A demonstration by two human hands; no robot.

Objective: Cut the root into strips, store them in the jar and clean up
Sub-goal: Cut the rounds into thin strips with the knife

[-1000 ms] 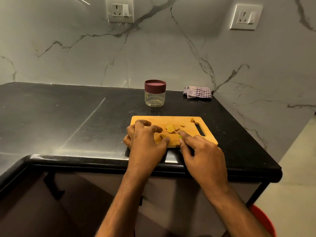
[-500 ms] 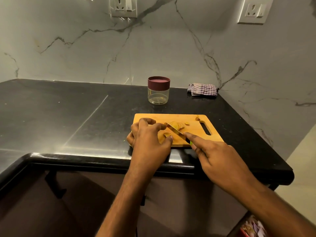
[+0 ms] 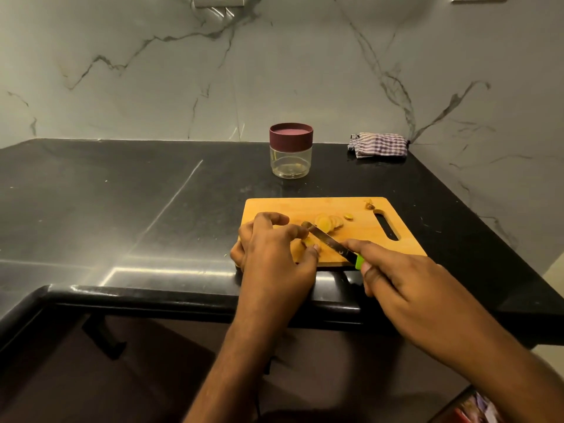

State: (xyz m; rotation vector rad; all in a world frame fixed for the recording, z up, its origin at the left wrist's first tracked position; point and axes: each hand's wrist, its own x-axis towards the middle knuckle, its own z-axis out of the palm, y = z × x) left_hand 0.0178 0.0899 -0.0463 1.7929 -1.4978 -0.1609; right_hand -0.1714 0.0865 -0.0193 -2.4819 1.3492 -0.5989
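Compared with a second ago the knife (image 3: 331, 243) is way more visible now, blade angled flat toward 10 o'clock across the cutting board (image 3: 305, 206). Right hand (image 3: 406, 279) grips its green handle, forefinger along the spine. Left hand (image 3: 274, 251) pinches the root piece (image 3: 308, 242) at the board's near edge. Cut slices (image 3: 328, 222) sit at 1 o'clock from it. Lidded jar (image 3: 291, 151) at 12 on the surface (image 3: 122, 209), checked cloth (image 3: 378, 145) at 2.

jar (image 3: 291, 151) behind cutting board (image 3: 274, 207), cloth (image 3: 378, 144) right
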